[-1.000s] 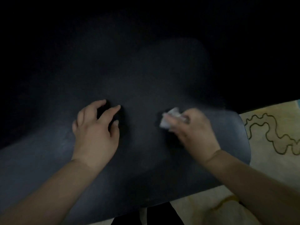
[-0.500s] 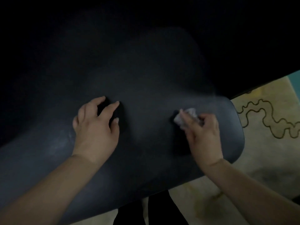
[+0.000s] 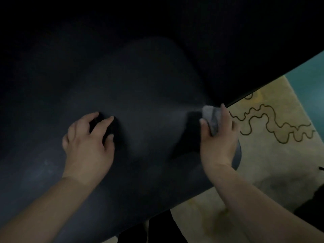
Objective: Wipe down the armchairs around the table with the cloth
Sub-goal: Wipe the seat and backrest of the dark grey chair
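While the right hand [image 3: 216,137] pinches the bunched grey cloth [image 3: 211,118] against the right end of the dark armchair [image 3: 140,106] surface, the wiping step is plainly under way. The left hand [image 3: 87,142] lies on the upholstery near the middle, fingers spread and bent at the tips, gripping nothing (it looks like a brace). Just right of the cloth the surface ends above a pale rug [image 3: 273,155] with a wavy dark line. Next, I judge, the cloth needs drawing back left across unwiped upholstery, with pressure kept even.
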